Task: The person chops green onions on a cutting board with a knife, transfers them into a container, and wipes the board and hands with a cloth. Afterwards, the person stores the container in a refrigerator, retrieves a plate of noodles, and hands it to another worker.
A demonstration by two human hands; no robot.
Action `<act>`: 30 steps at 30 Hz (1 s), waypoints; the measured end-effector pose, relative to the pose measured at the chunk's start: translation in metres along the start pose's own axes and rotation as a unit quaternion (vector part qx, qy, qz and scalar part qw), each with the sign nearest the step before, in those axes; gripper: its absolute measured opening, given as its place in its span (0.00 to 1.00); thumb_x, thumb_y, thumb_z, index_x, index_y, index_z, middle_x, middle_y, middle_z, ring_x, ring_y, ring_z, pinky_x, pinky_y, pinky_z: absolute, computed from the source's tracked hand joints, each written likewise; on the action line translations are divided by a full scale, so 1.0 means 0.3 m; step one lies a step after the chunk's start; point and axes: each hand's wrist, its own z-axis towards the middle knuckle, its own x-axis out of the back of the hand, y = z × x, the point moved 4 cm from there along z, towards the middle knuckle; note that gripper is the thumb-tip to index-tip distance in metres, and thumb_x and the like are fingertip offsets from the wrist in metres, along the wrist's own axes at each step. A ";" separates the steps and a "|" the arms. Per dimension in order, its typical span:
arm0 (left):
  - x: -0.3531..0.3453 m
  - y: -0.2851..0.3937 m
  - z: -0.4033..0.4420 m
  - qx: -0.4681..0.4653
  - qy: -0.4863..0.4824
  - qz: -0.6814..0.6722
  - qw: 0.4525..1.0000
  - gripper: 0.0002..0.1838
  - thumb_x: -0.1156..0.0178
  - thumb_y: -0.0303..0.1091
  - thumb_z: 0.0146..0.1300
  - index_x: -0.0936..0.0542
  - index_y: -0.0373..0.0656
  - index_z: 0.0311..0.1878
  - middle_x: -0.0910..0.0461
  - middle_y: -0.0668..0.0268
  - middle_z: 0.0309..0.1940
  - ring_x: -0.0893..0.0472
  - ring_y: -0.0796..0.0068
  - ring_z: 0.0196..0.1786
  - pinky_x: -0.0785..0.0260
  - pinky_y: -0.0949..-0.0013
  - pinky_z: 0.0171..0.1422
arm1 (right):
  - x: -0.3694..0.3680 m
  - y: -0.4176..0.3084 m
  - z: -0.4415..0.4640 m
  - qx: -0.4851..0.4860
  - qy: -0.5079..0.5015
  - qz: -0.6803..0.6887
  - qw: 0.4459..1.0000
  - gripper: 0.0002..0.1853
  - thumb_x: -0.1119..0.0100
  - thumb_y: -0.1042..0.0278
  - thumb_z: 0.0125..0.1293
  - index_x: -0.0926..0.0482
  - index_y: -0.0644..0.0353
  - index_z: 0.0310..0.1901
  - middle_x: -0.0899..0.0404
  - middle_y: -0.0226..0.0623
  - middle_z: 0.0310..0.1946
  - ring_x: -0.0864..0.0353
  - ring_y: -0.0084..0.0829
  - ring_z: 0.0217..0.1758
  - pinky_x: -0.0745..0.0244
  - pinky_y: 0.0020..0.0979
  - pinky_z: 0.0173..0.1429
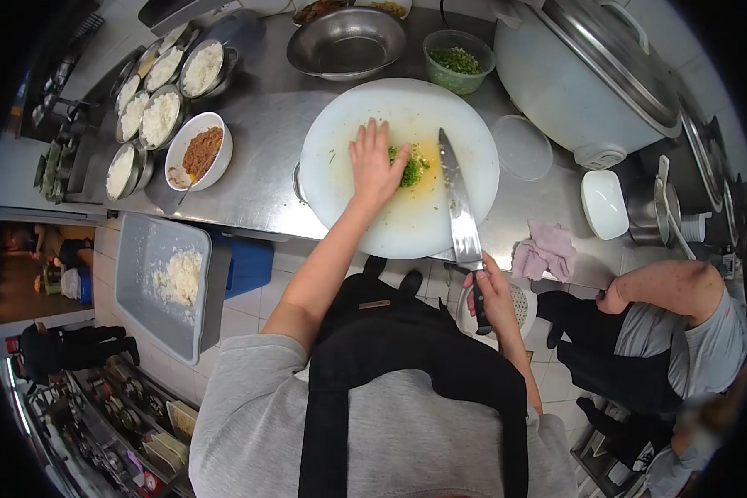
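My left hand (375, 168) lies on the round white cutting board (332, 207), fingers spread, its thumb beside a small pile of chopped greens (415, 166). A yellowish wet stain surrounds the greens. My right hand (491, 292) is closed around the black handle of a large knife (462, 217). The blade rests over the board's right side, its tip pointing away from me.
Rice bowls (161, 119) and a bowl of brown filling (201, 153) stand left; a grey tub (130, 274) sits below. Behind the board are a metal bowl (346, 46) and greens tub (456, 62). A large cooker (573, 75), pink cloth (544, 251) and another person (681, 332) are right.
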 end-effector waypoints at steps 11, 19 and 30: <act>-0.032 0.045 -0.023 0.037 0.056 -0.241 0.968 0.23 0.52 0.42 0.71 0.27 0.29 0.57 0.27 0.45 0.56 0.31 0.48 0.61 0.42 0.55 0.68 | -0.226 0.013 0.077 -0.026 -0.053 -0.014 0.998 0.25 0.61 0.72 0.75 0.46 0.57 0.72 0.28 0.34 0.31 0.30 0.20 0.18 0.32 0.23 0.20; -0.024 -0.020 -0.016 0.124 0.136 -0.335 0.924 0.19 0.42 0.30 0.65 0.24 0.30 0.56 0.27 0.49 0.60 0.29 0.55 0.64 0.41 0.61 0.70 | -0.362 -0.142 0.065 0.036 -0.061 -0.164 0.984 0.26 0.57 0.71 0.73 0.47 0.64 0.71 0.27 0.36 0.28 0.28 0.23 0.19 0.30 0.26 0.23; -0.030 -0.067 0.028 0.285 0.185 -0.520 0.784 0.15 0.45 0.28 0.67 0.22 0.33 0.55 0.21 0.56 0.52 0.23 0.65 0.56 0.34 0.66 0.64 | -0.340 -0.369 -0.081 0.018 -0.088 -0.299 0.950 0.27 0.57 0.75 0.72 0.45 0.61 0.71 0.26 0.39 0.25 0.27 0.25 0.19 0.29 0.29 0.27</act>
